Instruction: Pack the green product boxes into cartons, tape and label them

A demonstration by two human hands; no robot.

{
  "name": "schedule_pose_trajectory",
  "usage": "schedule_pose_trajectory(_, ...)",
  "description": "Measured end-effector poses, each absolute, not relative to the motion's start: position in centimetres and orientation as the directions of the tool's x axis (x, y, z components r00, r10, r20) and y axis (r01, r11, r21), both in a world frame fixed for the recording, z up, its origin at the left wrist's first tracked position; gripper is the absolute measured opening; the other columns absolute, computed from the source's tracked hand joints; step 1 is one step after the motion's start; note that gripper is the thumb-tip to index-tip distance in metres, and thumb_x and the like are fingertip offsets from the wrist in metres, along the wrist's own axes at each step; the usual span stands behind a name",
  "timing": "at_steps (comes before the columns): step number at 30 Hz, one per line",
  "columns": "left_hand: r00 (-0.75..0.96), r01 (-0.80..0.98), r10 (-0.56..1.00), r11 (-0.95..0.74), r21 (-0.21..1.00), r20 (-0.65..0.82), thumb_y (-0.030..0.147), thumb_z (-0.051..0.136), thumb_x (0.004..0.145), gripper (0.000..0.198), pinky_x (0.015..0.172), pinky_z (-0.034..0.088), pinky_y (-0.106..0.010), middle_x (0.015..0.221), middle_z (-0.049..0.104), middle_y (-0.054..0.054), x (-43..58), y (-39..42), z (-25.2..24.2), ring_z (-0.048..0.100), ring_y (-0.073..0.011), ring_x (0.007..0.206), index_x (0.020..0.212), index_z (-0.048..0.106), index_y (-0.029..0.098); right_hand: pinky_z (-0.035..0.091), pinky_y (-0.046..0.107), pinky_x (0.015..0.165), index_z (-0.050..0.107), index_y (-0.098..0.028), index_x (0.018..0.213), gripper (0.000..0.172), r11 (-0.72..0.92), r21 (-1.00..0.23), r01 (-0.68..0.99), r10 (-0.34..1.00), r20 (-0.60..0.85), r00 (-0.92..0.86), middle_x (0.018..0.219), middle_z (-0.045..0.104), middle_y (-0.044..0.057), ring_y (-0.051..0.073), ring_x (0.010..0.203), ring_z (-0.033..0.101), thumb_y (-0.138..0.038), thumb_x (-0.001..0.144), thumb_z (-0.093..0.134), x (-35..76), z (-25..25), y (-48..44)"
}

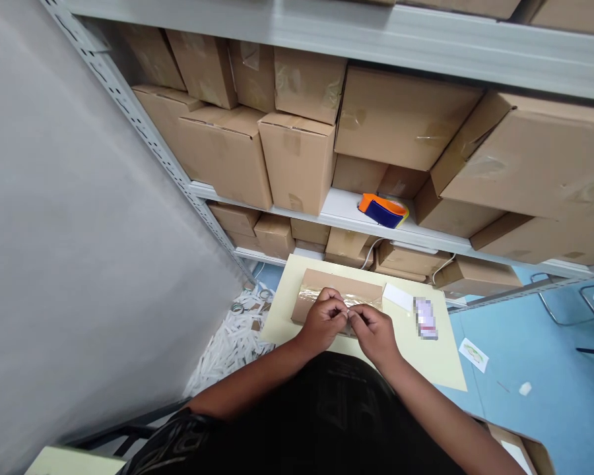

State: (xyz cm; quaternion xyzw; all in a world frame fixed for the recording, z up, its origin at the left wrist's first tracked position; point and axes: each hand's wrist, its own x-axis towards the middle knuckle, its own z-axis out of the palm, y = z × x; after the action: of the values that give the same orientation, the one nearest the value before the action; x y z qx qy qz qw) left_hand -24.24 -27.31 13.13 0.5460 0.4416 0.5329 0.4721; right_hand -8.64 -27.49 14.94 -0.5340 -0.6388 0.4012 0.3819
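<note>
A cardboard box lies on the pale yellow table in front of me, with shiny clear tape across its top. Above the box's near side, my left hand is closed in a pinch. My right hand pinches too, its fingertips meeting those of the left. Something tiny and whitish shows between the fingertips, too small to name. Both hands hide part of the box. To the right of the box lie a white card and a pixelated purple item.
Metal shelving full of cardboard boxes rises behind the table. An orange and blue tape roll or band sits on one shelf. A grey wall stands left. White paper strips pile on the floor; a chair is at right.
</note>
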Motion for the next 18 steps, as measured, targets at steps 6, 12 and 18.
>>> schedule_pose_trajectory(6,-0.019,0.046,0.989,-0.146,0.988,0.147,0.018,0.062,0.072,0.007,0.073,0.044,-0.027,0.091,0.052,-0.002,-28.1,-26.5,11.0,0.054,-0.0165,0.084,0.066,0.061,0.019,0.049,0.030,0.067,0.071,-0.021,0.077,0.024,-0.119,-0.970,0.213,0.987,-0.091,0.133,0.067,0.067,0.000,0.019,0.067,0.061,-0.040,0.087,0.060,-9.5,14.1,-26.2)
schedule_pose_trajectory(12,-0.176,0.285,0.980,-0.043,0.957,0.097,0.018,0.059,0.068,0.008,0.078,0.047,-0.029,0.085,0.057,-0.002,-36.0,-27.7,7.5,0.058,-0.0178,0.084,0.062,0.063,0.020,0.042,0.026,0.058,0.069,-0.020,0.074,0.018,-0.158,-0.976,0.149,0.968,-0.122,0.221,0.063,0.059,-0.002,0.015,0.061,0.051,-0.036,0.081,0.064,-6.9,13.7,-24.2)
schedule_pose_trajectory(18,-0.488,0.350,0.869,0.279,0.894,-0.080,0.026,0.058,0.071,0.014,0.066,0.051,-0.026,0.071,0.062,-0.001,-42.3,-32.6,3.8,0.062,-0.0167,0.070,0.058,0.056,0.021,0.038,0.024,0.047,0.069,-0.019,0.079,0.019,-0.246,-0.967,0.059,0.968,-0.243,0.062,0.052,0.054,-0.005,0.011,0.047,0.047,-0.038,0.081,0.069,-4.6,13.8,-22.3)
